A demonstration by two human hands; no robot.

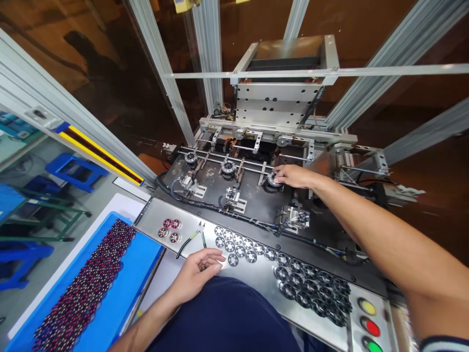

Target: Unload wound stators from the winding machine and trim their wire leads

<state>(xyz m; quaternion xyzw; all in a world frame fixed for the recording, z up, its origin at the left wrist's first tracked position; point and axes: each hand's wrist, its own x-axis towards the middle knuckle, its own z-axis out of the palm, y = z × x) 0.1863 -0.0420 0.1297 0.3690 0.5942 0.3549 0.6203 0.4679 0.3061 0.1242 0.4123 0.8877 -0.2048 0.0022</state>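
Observation:
My right hand (pixel 293 176) reaches over the machine bed, its fingers on a round motor stator (pixel 273 179) seated on the rightmost holder. Two similar stators sit on the middle holder (pixel 228 168) and the left holder (pixel 191 158). My left hand (pixel 201 270) rests at the front edge of the metal ledge, loosely curled with thumb and fingers apart, nothing visible in it. Just beyond it lie side cutters (pixel 190 239) with green-and-black handles. To its right are several silver-faced stators (pixel 240 251) spread on the ledge. Several red and copper-coloured ones (pixel 171 230) form a small group at left.
Stacked dark stators (pixel 315 288) cover the ledge's right part, beside yellow, red and green buttons (pixel 371 326). A blue tray (pixel 135 264) at left carries rows of red-and-black parts. Cables (pixel 234 215) cross the bed's front. Aluminium posts (pixel 157 63) frame the machine.

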